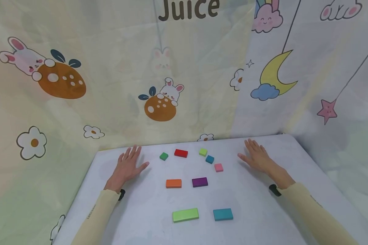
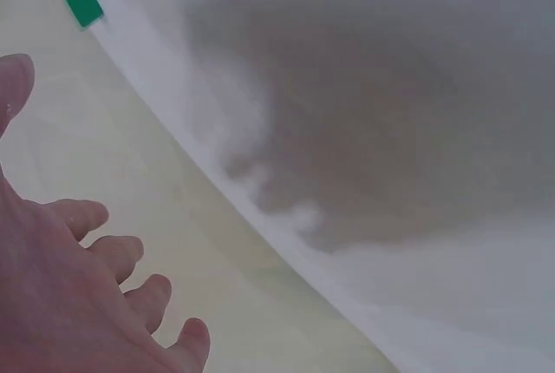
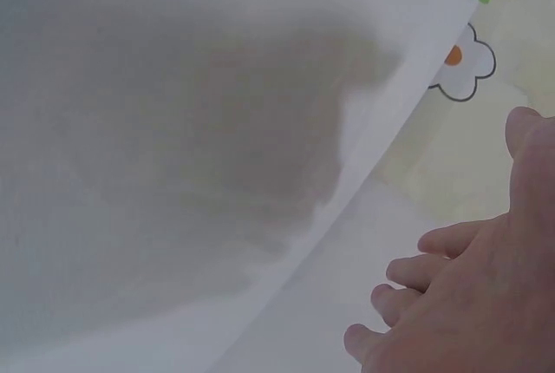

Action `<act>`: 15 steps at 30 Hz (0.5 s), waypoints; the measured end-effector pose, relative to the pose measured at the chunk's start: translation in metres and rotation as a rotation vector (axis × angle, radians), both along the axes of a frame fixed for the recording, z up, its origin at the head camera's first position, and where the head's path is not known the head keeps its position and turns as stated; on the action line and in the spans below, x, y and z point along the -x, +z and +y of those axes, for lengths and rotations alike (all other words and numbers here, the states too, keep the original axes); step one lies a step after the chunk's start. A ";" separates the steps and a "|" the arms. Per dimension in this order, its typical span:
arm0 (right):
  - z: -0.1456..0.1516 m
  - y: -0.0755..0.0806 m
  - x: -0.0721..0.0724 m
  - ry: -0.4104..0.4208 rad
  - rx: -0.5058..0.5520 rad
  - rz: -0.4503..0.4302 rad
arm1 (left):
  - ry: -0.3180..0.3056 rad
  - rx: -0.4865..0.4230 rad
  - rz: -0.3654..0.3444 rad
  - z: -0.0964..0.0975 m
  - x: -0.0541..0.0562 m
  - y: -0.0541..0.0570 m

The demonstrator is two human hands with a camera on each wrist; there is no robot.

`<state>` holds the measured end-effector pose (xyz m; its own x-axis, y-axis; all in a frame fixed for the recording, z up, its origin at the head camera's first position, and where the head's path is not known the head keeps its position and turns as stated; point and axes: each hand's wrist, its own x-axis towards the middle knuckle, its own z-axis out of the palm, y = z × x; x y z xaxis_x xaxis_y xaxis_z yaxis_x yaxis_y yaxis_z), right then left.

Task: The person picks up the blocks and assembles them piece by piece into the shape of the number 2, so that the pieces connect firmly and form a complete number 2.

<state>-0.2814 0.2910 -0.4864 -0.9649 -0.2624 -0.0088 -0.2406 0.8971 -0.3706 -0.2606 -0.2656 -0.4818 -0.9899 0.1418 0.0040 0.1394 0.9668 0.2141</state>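
My left hand (image 1: 127, 169) hovers over the left part of the white table, palm down with fingers spread, holding nothing. The nearest block to it is a small green cube (image 1: 164, 156), with a red block (image 1: 181, 153) beyond. On the other side, my right hand (image 1: 257, 158) is also spread and holds nothing. Closest to it lie a pink cube (image 1: 219, 167), a blue cube (image 1: 210, 159) and a lime cube (image 1: 203, 152). Between the arms sit an orange block (image 1: 173, 183) and a purple block (image 1: 200, 182). Nearer me are a long light-green block (image 1: 185, 215) and a teal block (image 1: 223, 214).
The white tabletop (image 1: 153, 228) ends at the back against a printed cloth (image 1: 116, 112) with rabbits, flowers and a moon. Cloth also hangs along the left and right sides. Both hands cast shadows on the table in the wrist views.
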 end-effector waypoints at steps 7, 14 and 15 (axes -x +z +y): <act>-0.012 0.004 -0.010 0.030 0.017 0.006 | -0.025 0.013 0.012 0.013 -0.006 0.005; -0.028 0.007 -0.021 0.043 -0.006 0.004 | -0.064 0.016 -0.017 0.028 -0.016 0.010; -0.030 0.007 -0.022 0.045 -0.007 0.005 | -0.073 0.010 -0.023 0.030 -0.018 0.011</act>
